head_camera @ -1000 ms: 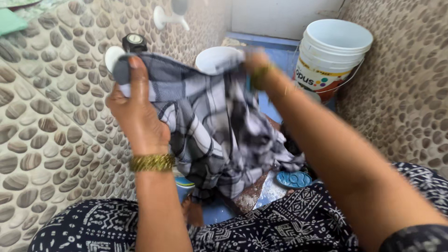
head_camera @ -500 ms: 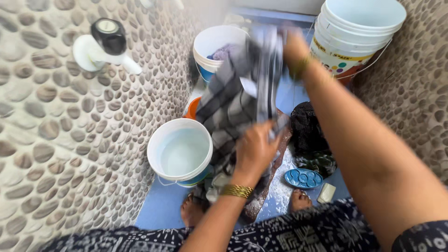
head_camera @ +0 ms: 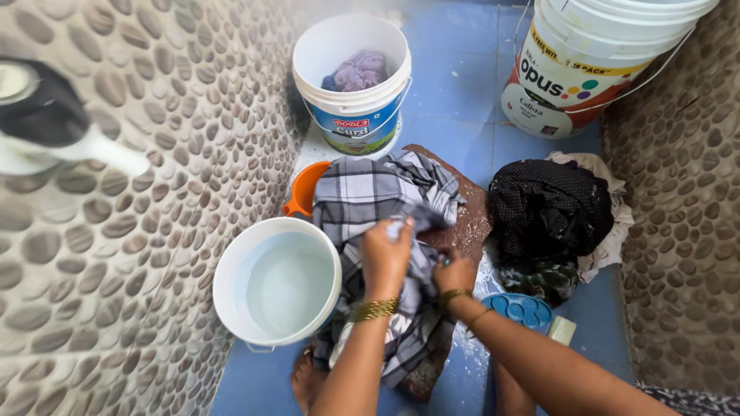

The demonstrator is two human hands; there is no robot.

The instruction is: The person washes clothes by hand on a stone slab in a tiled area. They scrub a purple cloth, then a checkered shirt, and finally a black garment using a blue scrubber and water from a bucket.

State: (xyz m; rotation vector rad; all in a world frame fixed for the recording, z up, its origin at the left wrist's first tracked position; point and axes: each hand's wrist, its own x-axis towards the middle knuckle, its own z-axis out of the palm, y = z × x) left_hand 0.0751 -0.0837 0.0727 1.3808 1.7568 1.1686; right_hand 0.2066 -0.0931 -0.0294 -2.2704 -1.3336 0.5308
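Beside the water bucket [head_camera: 277, 281] at nine o'clock, both hands, left hand [head_camera: 385, 258] and right hand [head_camera: 455, 273], clutch the checked cloth [head_camera: 378, 204]; wet, it could slip into the bucket.

Blurred tap [head_camera: 54, 123] (perhaps a valve) cut off left.

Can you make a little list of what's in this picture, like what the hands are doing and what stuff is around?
Place: blue tiled floor between pebble walls
Left hand: gripping the grey checked cloth
Right hand: on the same cloth, lower edge
Under the cloth: brown washing stone
Beside left hand: white bucket of water
Further off: white bucket with purple clothes, big white tub
Right side: pile of dark clothes
Near right hand: blue soap dish
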